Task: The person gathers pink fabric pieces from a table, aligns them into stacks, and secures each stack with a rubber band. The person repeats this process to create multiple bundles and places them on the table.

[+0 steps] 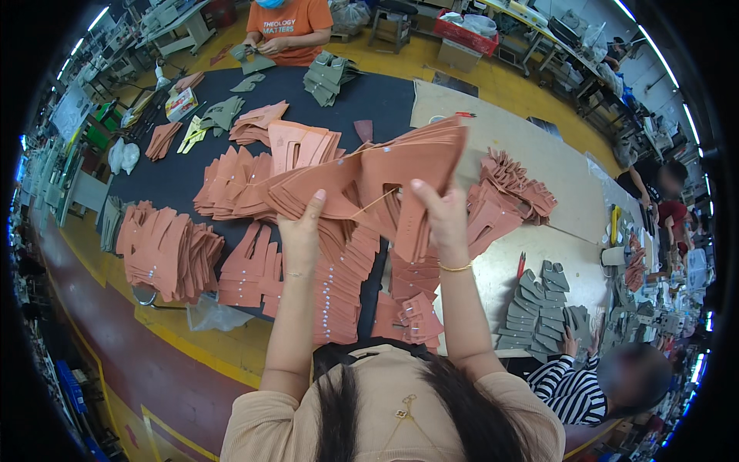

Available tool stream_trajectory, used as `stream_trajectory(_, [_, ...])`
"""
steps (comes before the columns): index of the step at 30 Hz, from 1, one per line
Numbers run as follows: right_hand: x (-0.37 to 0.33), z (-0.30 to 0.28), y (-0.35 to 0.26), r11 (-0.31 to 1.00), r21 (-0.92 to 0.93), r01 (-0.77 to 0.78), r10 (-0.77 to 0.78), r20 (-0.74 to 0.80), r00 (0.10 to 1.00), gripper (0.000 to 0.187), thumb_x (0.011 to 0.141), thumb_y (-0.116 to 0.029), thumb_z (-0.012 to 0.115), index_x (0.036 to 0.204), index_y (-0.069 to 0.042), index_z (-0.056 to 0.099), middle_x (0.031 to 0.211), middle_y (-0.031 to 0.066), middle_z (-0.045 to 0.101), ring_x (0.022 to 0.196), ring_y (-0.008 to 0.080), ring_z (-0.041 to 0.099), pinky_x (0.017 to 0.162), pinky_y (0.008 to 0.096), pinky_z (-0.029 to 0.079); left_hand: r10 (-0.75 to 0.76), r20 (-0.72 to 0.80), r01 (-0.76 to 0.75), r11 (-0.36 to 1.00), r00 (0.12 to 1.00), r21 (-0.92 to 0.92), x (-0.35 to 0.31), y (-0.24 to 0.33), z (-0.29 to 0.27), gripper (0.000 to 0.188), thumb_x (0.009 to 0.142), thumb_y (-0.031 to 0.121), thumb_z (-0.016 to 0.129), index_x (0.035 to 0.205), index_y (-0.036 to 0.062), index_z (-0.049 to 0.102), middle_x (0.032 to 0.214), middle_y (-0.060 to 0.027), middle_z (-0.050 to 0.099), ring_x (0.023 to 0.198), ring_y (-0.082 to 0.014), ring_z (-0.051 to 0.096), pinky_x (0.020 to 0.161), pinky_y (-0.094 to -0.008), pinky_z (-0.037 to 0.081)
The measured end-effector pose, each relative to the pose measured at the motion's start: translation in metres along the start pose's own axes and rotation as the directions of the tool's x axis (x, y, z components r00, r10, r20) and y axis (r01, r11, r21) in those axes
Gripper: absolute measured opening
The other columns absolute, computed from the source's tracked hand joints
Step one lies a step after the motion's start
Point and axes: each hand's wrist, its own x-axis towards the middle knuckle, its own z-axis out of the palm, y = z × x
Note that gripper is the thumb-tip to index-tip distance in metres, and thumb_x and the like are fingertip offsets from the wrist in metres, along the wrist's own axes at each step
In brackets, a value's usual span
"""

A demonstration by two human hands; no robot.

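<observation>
Between my hands, above the table, is a bundle of salmon-coloured cut pieces point(416, 165), flat, leather-like and slotted. A thin yellowish band point(376, 202) crosses it. My left hand point(301, 231) grips the left part, thumb on top and fingers hidden beneath. My right hand point(446, 215) is closed round the right part, its thumb near a slot. Under and around the bundle lie more salmon pieces: a thick stack point(169, 250) at the left, a fanned row point(331, 285) below my hands, and a heap point(516, 189) at the right.
A dark cloth point(377, 92) covers the table's left part; brown board point(570, 177) lies at the right. Grey-green pieces point(535, 308) and a red pen point(521, 265) lie near right. A person in orange point(289, 31) works opposite; one in stripes point(573, 389) sits at right.
</observation>
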Motion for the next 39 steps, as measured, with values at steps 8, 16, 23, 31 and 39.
stream_trajectory(8, [-0.011, -0.05, -0.008, 0.983, 0.155, -0.1, 0.077, 0.148, 0.986, 0.052, 0.078, -0.008, 0.072, 0.125, 0.001, 0.05, 0.115, 0.0106, 0.06, 0.103, 0.0183, 0.06, 0.09, 0.0316, 0.048, -0.194, -0.009, 0.189, 0.962, 0.981, -0.196, 0.007, 0.012, -0.008, 0.043, 0.082, 0.005, 0.07, 0.12, -0.0019, 0.051, 0.114, -0.012, 0.059, 0.101, -0.0194, 0.059, 0.091, -0.0326, 0.048])
stream_trajectory(16, [-0.006, -0.051, -0.004, 0.924, 0.382, 0.015, -0.081, 0.157, 0.984, 0.045, 0.084, -0.011, 0.065, 0.124, 0.002, 0.048, 0.115, 0.0152, 0.059, 0.099, 0.0274, 0.064, 0.078, 0.0402, 0.06, -0.186, 0.095, 0.199, 0.966, 0.978, -0.166, -0.002, 0.02, 0.002, 0.041, 0.082, 0.005, 0.07, 0.118, -0.0042, 0.053, 0.112, -0.0125, 0.06, 0.097, -0.0177, 0.061, 0.088, -0.031, 0.05])
stream_trajectory(23, [-0.007, -0.058, 0.007, 0.723, 0.686, 0.077, -0.124, 0.019, 0.992, 0.056, 0.086, -0.024, 0.069, 0.135, -0.009, 0.045, 0.13, 0.0107, 0.053, 0.122, 0.027, 0.049, 0.105, 0.0456, 0.04, -0.17, 0.114, 0.184, 0.975, 0.979, -0.128, -0.005, 0.015, 0.005, 0.04, 0.083, 0.007, 0.069, 0.118, -0.0018, 0.053, 0.112, -0.0094, 0.06, 0.102, -0.0171, 0.058, 0.091, -0.0315, 0.047])
stream_trajectory(31, [0.011, -0.152, -0.022, 0.392, 0.887, 0.245, 0.043, -0.284, 0.958, 0.058, 0.09, -0.031, 0.064, 0.137, -0.007, 0.041, 0.133, 0.0091, 0.05, 0.122, 0.0238, 0.048, 0.106, 0.0397, 0.037, -0.198, 0.077, 0.204, 0.976, 0.977, -0.077, -0.002, 0.006, -0.011, 0.037, 0.084, 0.01, 0.071, 0.115, -0.0042, 0.057, 0.108, -0.0099, 0.063, 0.096, -0.0169, 0.062, 0.086, -0.0295, 0.049])
stream_trajectory(39, [-0.042, -0.049, 0.048, 0.774, 0.477, -0.417, 0.363, 0.205, 0.909, 0.049, 0.096, -0.022, 0.056, 0.136, -0.001, 0.038, 0.132, 0.0096, 0.05, 0.119, 0.0197, 0.05, 0.1, 0.0355, 0.043, -0.344, 0.234, 0.403, 0.867, 0.91, -0.294, -0.017, -0.012, 0.014, 0.041, 0.092, 0.019, 0.061, 0.125, -0.002, 0.05, 0.116, -0.0114, 0.061, 0.103, -0.0186, 0.062, 0.086, -0.0318, 0.053])
